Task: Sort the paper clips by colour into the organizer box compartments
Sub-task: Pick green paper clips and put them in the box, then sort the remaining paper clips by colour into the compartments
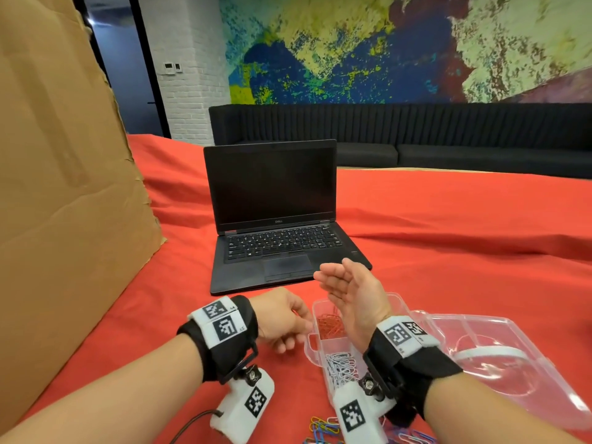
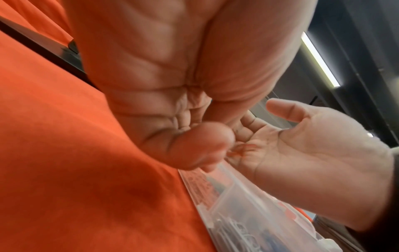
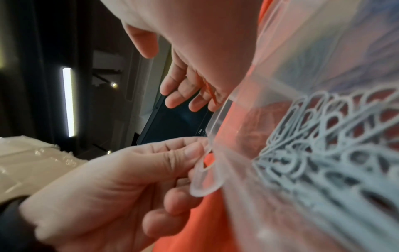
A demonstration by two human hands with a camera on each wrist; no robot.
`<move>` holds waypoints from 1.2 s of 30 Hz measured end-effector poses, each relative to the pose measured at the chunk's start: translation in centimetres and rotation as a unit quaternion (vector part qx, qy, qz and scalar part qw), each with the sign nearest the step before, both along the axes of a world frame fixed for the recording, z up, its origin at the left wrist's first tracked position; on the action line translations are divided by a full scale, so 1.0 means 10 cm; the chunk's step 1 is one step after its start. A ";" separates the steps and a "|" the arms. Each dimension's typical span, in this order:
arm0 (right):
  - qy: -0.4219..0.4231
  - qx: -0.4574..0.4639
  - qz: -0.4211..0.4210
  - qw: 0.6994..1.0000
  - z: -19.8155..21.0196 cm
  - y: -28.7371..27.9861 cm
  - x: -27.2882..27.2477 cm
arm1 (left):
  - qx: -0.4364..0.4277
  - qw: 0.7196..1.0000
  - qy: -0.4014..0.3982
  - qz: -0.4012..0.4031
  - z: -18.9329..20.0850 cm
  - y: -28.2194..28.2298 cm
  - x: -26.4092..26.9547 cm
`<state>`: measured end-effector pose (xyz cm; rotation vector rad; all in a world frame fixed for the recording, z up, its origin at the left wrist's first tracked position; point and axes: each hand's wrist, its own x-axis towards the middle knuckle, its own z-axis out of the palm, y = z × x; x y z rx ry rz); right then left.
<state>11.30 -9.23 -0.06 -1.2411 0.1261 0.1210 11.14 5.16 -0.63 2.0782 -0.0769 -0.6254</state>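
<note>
The clear organizer box (image 1: 397,298) sits open on the red cloth. Its far compartment holds red paper clips (image 1: 330,325); the one nearer me holds white paper clips (image 1: 341,368). My right hand (image 1: 349,293) hovers tilted above the red compartment, fingers straight, palm facing left. A few red clips (image 2: 244,150) lie on that palm, and they show as a red streak (image 3: 210,93) in the right wrist view. My left hand (image 1: 282,322) is at the box's left side, thumb and curled fingers pinching its latch tab (image 3: 205,179).
Loose clips of mixed colours (image 1: 323,426) lie on the cloth near me, partly behind the wrist cameras. The box's lid (image 1: 496,363) lies open to the right. An open laptop (image 1: 275,219) stands just behind the hands. A cardboard sheet (image 1: 64,187) walls off the left.
</note>
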 end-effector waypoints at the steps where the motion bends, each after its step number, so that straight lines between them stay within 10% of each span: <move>1: -0.002 -0.004 0.008 1.000 0.00 -0.01 -0.01 | 0.003 1.000 -0.004 -0.001 0.00 0.00 0.00; 6: 0.005 -0.031 0.011 0.999 0.12 -0.14 -0.09 | 0.007 0.999 -0.021 0.024 0.03 0.02 -0.02; 15: 0.014 -0.337 0.076 0.938 0.29 -1.16 -0.70 | 0.039 0.987 -0.091 0.122 0.04 0.09 -0.25; 18: 0.031 -0.475 0.179 0.861 0.20 -1.35 -0.95 | 0.138 0.983 -0.120 0.028 0.04 0.09 -0.51; 21: -0.043 -0.677 0.232 0.697 0.12 -1.41 -1.14 | 0.279 0.935 -0.188 -0.116 0.08 0.05 -0.79; 23: -0.064 -0.718 0.258 0.644 0.07 -1.38 -1.28 | 0.362 0.874 -0.247 -0.208 0.12 -0.03 -0.96; 27: -0.114 -0.763 0.303 0.560 -0.06 -1.26 -1.50 | 0.382 0.843 -0.251 -0.281 0.06 -0.25 -1.17; 36: -0.092 -0.724 0.245 0.639 0.04 -1.48 -1.76 | 0.384 0.826 -0.294 -0.290 0.05 -0.59 -1.47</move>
